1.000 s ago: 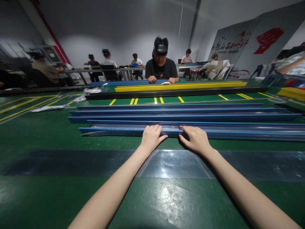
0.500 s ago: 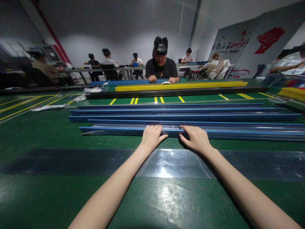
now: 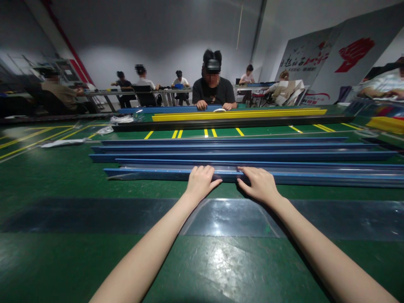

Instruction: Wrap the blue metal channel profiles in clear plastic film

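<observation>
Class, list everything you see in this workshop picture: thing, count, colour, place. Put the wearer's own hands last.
Long blue metal rails: about five, blue, lying side by side across the green floor.
Clear plastic sheet: one, transparent, flat on the floor near the arms.
Long yellow rails: a few, yellow, farther back.
Long black rail: one, black, just before the yellow ones.
Person in black shirt: one, seated behind the yellow rails.
Other people: several, at tables by the back wall.
Green floor: one, green with yellow lines.
Left hand: one, resting on the nearest blue rail.
Right hand: one, on the same rail.
</observation>
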`<action>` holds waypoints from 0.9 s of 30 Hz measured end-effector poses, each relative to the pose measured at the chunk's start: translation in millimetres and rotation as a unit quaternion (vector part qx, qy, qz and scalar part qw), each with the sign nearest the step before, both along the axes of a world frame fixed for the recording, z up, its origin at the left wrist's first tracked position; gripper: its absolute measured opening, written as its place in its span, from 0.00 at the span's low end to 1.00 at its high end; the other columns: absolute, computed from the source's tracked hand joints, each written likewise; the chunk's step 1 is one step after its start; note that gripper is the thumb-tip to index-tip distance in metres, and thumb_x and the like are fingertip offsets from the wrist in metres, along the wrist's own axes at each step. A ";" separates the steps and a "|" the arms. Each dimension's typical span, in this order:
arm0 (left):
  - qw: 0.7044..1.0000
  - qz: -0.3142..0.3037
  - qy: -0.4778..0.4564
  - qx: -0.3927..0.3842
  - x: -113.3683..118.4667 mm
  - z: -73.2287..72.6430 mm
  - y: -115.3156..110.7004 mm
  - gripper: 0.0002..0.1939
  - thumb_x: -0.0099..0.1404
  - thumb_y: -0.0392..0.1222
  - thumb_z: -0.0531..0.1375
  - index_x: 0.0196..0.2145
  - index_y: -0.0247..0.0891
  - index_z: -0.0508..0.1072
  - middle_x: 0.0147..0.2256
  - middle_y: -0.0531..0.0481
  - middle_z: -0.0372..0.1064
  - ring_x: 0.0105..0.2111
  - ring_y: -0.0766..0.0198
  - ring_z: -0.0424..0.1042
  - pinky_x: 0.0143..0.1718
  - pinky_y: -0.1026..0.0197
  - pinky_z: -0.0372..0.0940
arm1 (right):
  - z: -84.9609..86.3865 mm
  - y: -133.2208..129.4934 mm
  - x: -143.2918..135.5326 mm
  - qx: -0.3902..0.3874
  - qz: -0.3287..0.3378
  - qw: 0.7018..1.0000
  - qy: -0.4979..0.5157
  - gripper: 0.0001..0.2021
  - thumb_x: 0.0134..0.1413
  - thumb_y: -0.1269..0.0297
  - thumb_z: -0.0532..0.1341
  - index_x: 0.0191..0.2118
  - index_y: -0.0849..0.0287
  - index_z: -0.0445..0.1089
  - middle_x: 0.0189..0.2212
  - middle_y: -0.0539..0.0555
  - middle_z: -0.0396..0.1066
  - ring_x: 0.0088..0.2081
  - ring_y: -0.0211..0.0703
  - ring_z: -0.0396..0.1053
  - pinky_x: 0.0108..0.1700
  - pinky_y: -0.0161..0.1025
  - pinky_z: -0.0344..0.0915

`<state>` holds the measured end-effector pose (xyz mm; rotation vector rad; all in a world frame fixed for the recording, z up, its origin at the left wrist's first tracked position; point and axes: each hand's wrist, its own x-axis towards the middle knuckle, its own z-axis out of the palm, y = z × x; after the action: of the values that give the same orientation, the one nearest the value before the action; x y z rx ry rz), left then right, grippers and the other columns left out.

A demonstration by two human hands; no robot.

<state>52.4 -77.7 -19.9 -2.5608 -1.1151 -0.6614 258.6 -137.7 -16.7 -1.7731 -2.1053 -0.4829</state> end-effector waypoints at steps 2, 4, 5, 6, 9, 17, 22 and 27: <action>1.000 0.000 0.000 0.003 0.0 -0.1 0.0 0.18 0.60 0.55 0.54 0.37 0.36 0.68 0.36 0.45 0.70 0.35 0.57 0.66 0.35 0.56 0.54 | -0.5 0.2 0.6 0.000 0.003 1.000 0.000 0.19 0.54 0.57 0.50 0.48 0.60 0.66 0.43 0.57 0.71 0.43 0.46 0.68 0.43 0.40 0.59; 1.000 -0.002 -0.001 0.005 0.0 -0.2 0.1 0.19 0.60 0.55 0.54 0.37 0.36 0.68 0.38 0.46 0.70 0.36 0.57 0.66 0.36 0.56 0.54 | -0.5 0.2 1.4 -0.001 0.010 1.000 0.000 0.19 0.54 0.57 0.50 0.48 0.60 0.66 0.44 0.57 0.71 0.44 0.46 0.68 0.43 0.40 0.59; 1.000 -0.003 -0.002 0.005 0.0 -0.3 0.2 0.19 0.60 0.55 0.54 0.38 0.36 0.68 0.38 0.46 0.71 0.36 0.57 0.66 0.36 0.56 0.54 | -0.2 0.3 1.8 -0.003 0.015 1.000 0.000 0.19 0.54 0.57 0.50 0.48 0.60 0.65 0.44 0.57 0.71 0.44 0.46 0.68 0.43 0.40 0.58; 1.000 -0.004 -0.002 0.004 -0.1 -0.4 0.2 0.19 0.60 0.55 0.54 0.38 0.36 0.68 0.38 0.46 0.71 0.37 0.57 0.66 0.36 0.56 0.54 | 0.0 0.3 2.3 -0.006 0.021 1.000 0.001 0.19 0.54 0.58 0.50 0.48 0.61 0.65 0.44 0.57 0.71 0.44 0.46 0.67 0.43 0.40 0.58; 1.000 -0.003 -0.002 0.001 -0.3 -0.5 0.3 0.19 0.60 0.55 0.54 0.38 0.36 0.68 0.38 0.46 0.71 0.37 0.57 0.66 0.36 0.57 0.54 | 0.7 0.6 3.2 -0.014 0.029 0.999 0.007 0.18 0.55 0.58 0.51 0.48 0.61 0.65 0.44 0.57 0.71 0.44 0.46 0.67 0.43 0.40 0.57; 1.000 0.008 0.009 0.007 0.6 2.8 -2.2 0.19 0.60 0.55 0.55 0.37 0.35 0.66 0.35 0.46 0.70 0.36 0.57 0.66 0.35 0.57 0.54 | 2.1 -0.5 0.6 -0.006 0.034 0.998 0.044 0.15 0.56 0.57 0.50 0.45 0.58 0.65 0.40 0.55 0.72 0.41 0.44 0.67 0.39 0.39 0.53; 1.000 0.013 0.008 0.004 1.4 2.9 -2.4 0.19 0.59 0.56 0.55 0.36 0.36 0.66 0.33 0.46 0.69 0.36 0.56 0.66 0.35 0.57 0.54 | 1.9 0.1 0.0 0.004 0.023 0.998 0.061 0.14 0.57 0.56 0.49 0.39 0.57 0.67 0.33 0.53 0.72 0.35 0.42 0.67 0.37 0.38 0.52; 1.000 0.019 0.007 0.009 1.1 1.4 -1.4 0.20 0.58 0.57 0.55 0.36 0.35 0.66 0.33 0.45 0.69 0.35 0.56 0.66 0.35 0.57 0.53 | 0.4 1.8 0.7 0.008 0.016 0.999 0.051 0.14 0.57 0.56 0.49 0.37 0.57 0.66 0.29 0.53 0.71 0.33 0.42 0.66 0.36 0.38 0.51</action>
<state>53.5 -79.1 -18.5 -2.5174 -1.1453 -0.6394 259.3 -136.0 -16.3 -1.7156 -2.0506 -0.3925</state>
